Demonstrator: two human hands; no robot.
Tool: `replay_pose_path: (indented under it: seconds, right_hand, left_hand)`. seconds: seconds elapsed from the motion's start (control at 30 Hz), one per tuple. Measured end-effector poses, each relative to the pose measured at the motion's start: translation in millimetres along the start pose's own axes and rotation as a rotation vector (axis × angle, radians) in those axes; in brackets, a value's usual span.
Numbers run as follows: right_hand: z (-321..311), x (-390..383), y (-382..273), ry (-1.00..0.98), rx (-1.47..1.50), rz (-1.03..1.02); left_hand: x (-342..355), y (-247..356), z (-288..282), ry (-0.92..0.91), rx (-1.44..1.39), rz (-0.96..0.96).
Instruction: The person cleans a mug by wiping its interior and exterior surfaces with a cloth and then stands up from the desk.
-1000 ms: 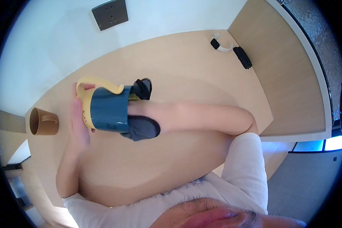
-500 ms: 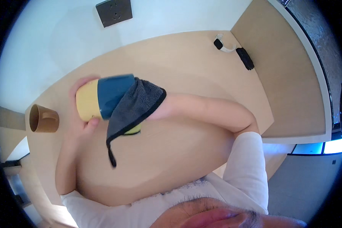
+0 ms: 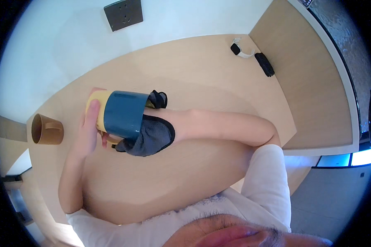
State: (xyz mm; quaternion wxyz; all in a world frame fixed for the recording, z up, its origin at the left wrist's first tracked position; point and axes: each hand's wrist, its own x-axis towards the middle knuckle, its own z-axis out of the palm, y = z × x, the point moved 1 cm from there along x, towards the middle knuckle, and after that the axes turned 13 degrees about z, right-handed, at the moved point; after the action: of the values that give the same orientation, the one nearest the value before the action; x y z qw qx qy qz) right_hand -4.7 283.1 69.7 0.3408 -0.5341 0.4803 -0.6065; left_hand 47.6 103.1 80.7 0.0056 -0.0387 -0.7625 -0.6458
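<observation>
Held sideways above the desk is a two-tone mug [image 3: 123, 113], yellow at its base and teal on its body, mouth to the right. My left hand [image 3: 90, 123] grips the yellow end, thumb and fingers wrapped round it. A sliver of its yellow handle shows low behind my fingers. My right hand [image 3: 160, 115] reaches into the mug's mouth, fingers hidden inside. A dark grey cloth [image 3: 154, 138] with black edging bunches around that wrist and spills out below and above the rim.
A brown mug [image 3: 45, 129] stands at the desk's left. A white-strapped watch [image 3: 236, 48] and a black pouch [image 3: 264, 64] lie at the back right beside a wooden side panel [image 3: 305, 78]. A socket plate [image 3: 123, 15] is on the back wall.
The mug has been turned, its handle moving from top to underside. The cloth, draped over the mug's front half a second ago, is bunched at the mouth again around my right hand.
</observation>
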Motion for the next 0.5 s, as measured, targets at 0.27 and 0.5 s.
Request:
replay_pose_path:
  seconds: [0.27,0.5]
  right_hand:
    - [-16,-43,5,0.108,-0.742,0.058]
    - [-29,-38,10,0.096,-0.434,0.222]
  left_hand:
    - [4,0,-4,-0.003,-0.263,-0.298]
    - [11,-11,4,0.119,-0.032,0.306]
